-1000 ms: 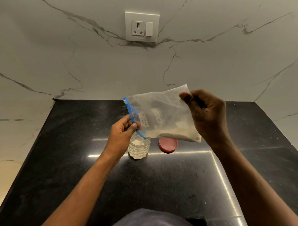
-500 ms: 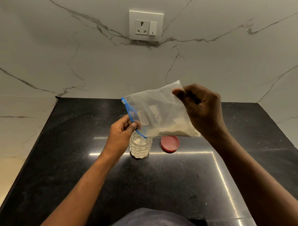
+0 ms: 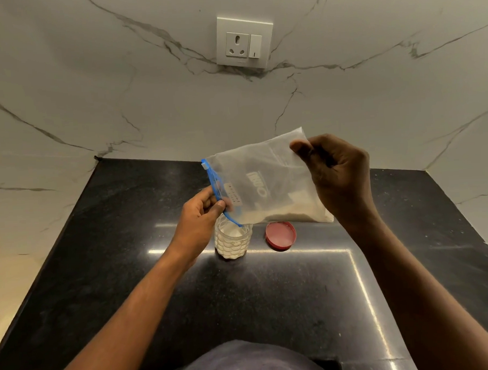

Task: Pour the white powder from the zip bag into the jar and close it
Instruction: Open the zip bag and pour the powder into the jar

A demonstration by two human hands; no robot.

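Observation:
A clear zip bag [image 3: 261,181] with a blue zipper edge hangs tilted above the counter, white powder lying along its lower edge. My left hand [image 3: 198,219] pinches the blue zipper end, whose lowest corner dips into the mouth of a small clear textured jar [image 3: 233,241] holding white powder. My right hand [image 3: 337,175] grips the bag's upper far corner, raised higher than the zipper end. A red lid [image 3: 281,235] lies flat on the counter just right of the jar, partly under the bag.
The black stone counter [image 3: 129,273] is bounded by a marble wall behind and at both sides. A white socket and switch plate [image 3: 243,42] sits on the back wall. My dark-clothed torso [image 3: 239,364] shows at the bottom edge.
My right hand has lifted the bag's far corner slightly, tilting the bag more toward the jar. The left hand stays at the zipper end over the jar.

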